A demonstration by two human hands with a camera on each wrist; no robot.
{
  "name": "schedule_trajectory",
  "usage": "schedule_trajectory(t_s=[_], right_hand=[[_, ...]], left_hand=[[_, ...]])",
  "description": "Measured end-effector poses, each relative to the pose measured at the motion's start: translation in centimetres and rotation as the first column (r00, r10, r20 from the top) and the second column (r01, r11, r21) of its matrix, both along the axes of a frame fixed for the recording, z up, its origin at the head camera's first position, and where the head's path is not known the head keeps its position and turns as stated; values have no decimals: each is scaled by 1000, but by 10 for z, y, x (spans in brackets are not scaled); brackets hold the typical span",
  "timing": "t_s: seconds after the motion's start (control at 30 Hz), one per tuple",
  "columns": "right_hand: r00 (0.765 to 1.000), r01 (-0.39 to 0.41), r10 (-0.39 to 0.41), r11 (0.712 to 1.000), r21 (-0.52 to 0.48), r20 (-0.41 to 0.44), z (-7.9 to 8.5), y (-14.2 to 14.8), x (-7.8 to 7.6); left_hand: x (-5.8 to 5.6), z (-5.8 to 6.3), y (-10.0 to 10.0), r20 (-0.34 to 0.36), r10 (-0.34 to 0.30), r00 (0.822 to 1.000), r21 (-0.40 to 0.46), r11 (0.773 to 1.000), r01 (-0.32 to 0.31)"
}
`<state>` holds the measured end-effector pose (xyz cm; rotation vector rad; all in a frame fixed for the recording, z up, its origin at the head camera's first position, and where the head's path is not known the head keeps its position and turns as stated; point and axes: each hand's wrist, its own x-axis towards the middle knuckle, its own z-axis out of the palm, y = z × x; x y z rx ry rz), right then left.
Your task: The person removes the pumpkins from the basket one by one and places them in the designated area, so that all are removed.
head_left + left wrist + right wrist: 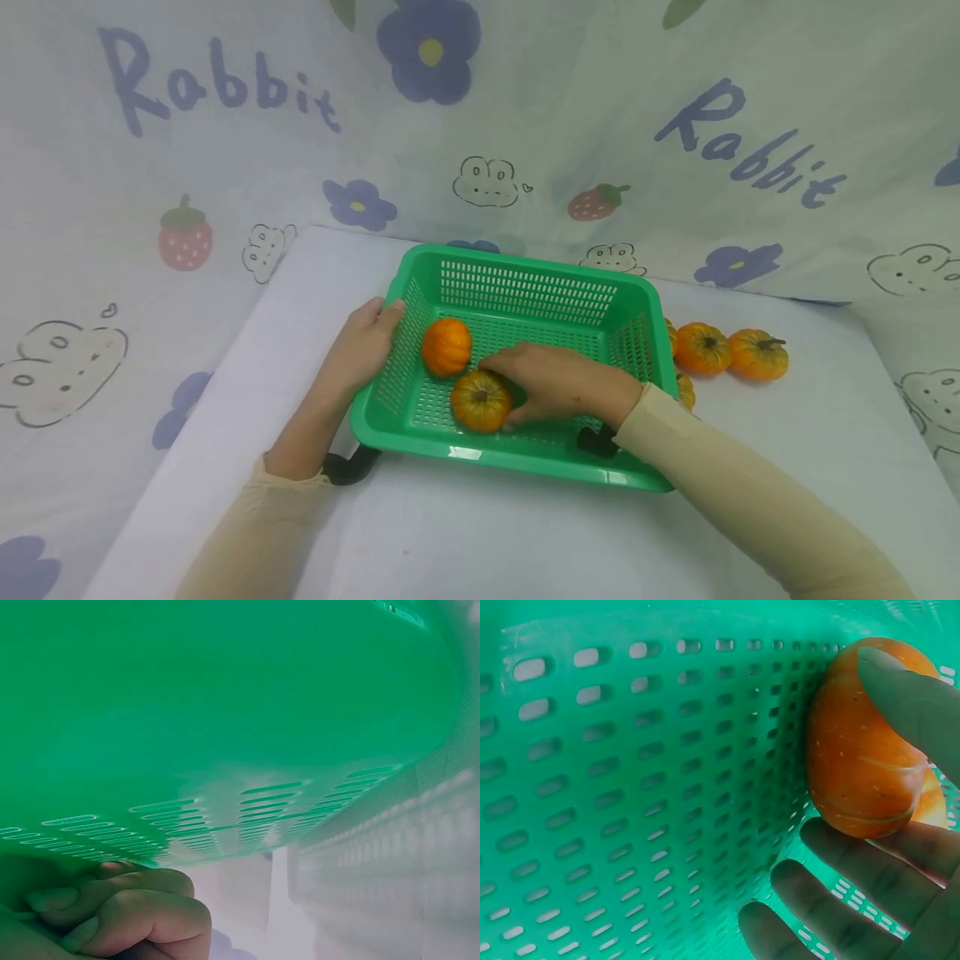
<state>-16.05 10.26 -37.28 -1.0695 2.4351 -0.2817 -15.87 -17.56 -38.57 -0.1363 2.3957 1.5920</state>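
Note:
A green plastic basket with slotted walls stands on the table, and inside it lie two small orange pumpkins. My left hand holds the basket's left side, its fingers curled beneath the rim in the left wrist view. My right hand reaches down into the basket and grips the nearer pumpkin. In the right wrist view the thumb lies across that pumpkin and the other fingers spread along its other side. Just behind it sits the second pumpkin, near the left wall.
Several more pumpkins sit on the white table right of the basket, some partly hidden by its rim. A printed cloth hangs behind the table. Black bands circle the wrists.

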Motion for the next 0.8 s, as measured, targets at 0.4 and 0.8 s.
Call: schedule_trajectory(t_s=[0.4, 0.8], right_hand=[[1000, 13, -13, 1000, -1, 11, 1, 0, -1], [1000, 7, -7, 1000, -15, 28, -1, 3, -2]], left_hand=[[0, 2, 0, -1, -2, 1000, -9, 1000, 2], [1, 2, 0, 10, -2, 1000, -11, 1000, 2]])
